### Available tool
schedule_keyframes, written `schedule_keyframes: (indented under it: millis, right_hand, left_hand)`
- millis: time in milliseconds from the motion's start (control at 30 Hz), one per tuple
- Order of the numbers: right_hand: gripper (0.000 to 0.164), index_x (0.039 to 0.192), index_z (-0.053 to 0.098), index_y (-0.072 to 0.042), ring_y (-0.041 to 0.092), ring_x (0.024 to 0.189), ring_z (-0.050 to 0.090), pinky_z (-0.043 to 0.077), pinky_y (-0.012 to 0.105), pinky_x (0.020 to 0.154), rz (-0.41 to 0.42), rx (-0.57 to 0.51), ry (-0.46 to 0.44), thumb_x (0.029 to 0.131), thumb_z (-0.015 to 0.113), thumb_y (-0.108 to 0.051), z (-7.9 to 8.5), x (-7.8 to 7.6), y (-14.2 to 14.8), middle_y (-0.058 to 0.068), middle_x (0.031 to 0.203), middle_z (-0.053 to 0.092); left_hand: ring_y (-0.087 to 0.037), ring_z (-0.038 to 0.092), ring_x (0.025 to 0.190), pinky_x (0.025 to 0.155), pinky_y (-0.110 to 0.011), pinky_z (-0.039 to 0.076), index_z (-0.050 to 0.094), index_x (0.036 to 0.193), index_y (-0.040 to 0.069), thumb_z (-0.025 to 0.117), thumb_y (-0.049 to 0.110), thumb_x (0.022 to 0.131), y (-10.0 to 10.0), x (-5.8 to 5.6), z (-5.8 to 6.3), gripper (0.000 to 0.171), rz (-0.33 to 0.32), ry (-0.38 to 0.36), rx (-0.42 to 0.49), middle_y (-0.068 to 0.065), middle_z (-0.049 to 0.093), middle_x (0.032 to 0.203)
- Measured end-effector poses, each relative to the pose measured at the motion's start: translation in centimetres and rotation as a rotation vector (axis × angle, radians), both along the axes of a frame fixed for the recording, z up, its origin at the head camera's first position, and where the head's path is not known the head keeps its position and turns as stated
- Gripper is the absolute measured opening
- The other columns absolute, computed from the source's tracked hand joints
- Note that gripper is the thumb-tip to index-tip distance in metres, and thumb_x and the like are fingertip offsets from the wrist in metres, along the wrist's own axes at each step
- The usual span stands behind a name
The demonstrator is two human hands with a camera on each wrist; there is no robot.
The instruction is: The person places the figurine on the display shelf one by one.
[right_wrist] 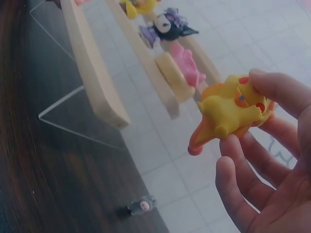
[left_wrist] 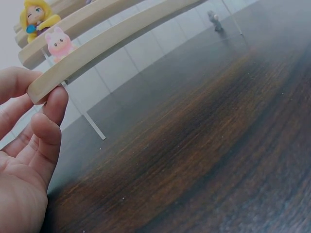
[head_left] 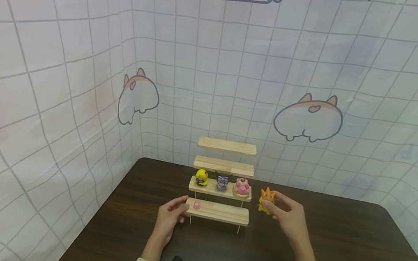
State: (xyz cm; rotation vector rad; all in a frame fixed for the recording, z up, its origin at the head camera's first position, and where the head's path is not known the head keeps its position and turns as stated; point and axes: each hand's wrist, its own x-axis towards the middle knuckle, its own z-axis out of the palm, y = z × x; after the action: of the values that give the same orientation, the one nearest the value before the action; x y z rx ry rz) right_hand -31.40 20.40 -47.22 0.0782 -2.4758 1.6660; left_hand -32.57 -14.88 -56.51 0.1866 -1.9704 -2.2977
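My left hand [head_left: 167, 218] grips the left end of the lowest board [head_left: 221, 213] of a tiered wooden display stand. A tiny pink figurine [left_wrist: 59, 44] sits on that board near those fingers. To the right of the stand, my right hand [head_left: 293, 218] pinches a yellow Pikachu-like figurine [right_wrist: 228, 114] with an orange hood and tail, held up off the table. On the second board stand a yellow-haired figurine [head_left: 201, 177], a black-and-purple figurine [head_left: 222, 183] and, at the right end, a pink figurine [head_left: 242, 188] on a pale round base.
Two upper boards, the third [head_left: 224, 166] and the top one [head_left: 228, 145], hold nothing. Thin clear legs [right_wrist: 63, 102] support the stand on the dark wooden table [head_left: 223, 257]. A small grey figure [right_wrist: 142, 206] stands on the table. A grid-patterned cloth [head_left: 234, 62] hangs behind.
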Motion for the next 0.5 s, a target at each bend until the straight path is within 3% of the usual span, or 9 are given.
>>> schedule_keyframes:
  millis: [133, 233, 367, 500]
  right_hand:
    - [0.066, 0.140, 0.061, -0.009, 0.019, 0.098, 0.067, 0.060, 0.041, 0.082, 0.019, 0.011, -0.011, 0.089, 0.078, -0.047, 0.4, 0.2, -0.8, 0.019, 0.127, 0.067]
    - [0.066, 0.139, 0.062, -0.009, 0.023, 0.099, 0.068, 0.060, 0.039, 0.082, 0.029, 0.015, -0.023, 0.088, 0.079, -0.048, 0.7, 0.4, -1.4, 0.018, 0.127, 0.067]
    - [0.063, 0.136, 0.065, -0.010, 0.022, 0.095, 0.066, 0.059, 0.033, 0.077, 0.048, 0.025, -0.017, 0.087, 0.080, -0.047, 1.0, 0.6, -2.2, 0.016, 0.119, 0.068]
    - [0.059, 0.134, 0.067, -0.009, 0.019, 0.091, 0.066, 0.059, 0.035, 0.075, 0.070, 0.011, -0.007, 0.087, 0.081, -0.042, 1.4, 0.8, -2.8, 0.015, 0.112, 0.067]
  left_hand:
    - [-0.010, 0.064, 0.071, 0.057, -0.021, 0.049, 0.067, 0.132, 0.004, 0.072, 0.015, 0.095, 0.0, 0.1, 0.1, 0.039, 0.000, 0.000, 0.002, 0.001, 0.073, 0.094]
    - [-0.010, 0.064, 0.071, 0.057, -0.021, 0.049, 0.067, 0.132, 0.003, 0.072, 0.015, 0.095, -0.1, 0.0, 0.0, 0.039, 0.001, -0.003, 0.001, 0.001, 0.073, 0.094]
    - [-0.010, 0.064, 0.072, 0.057, -0.021, 0.049, 0.067, 0.133, 0.003, 0.072, 0.015, 0.095, -0.1, 0.0, 0.0, 0.040, 0.000, -0.004, -0.002, 0.001, 0.073, 0.093]
    - [-0.010, 0.065, 0.072, 0.057, -0.021, 0.049, 0.066, 0.134, 0.002, 0.073, 0.016, 0.095, -0.1, 0.1, 0.0, 0.041, -0.002, -0.004, -0.001, 0.002, 0.073, 0.093]
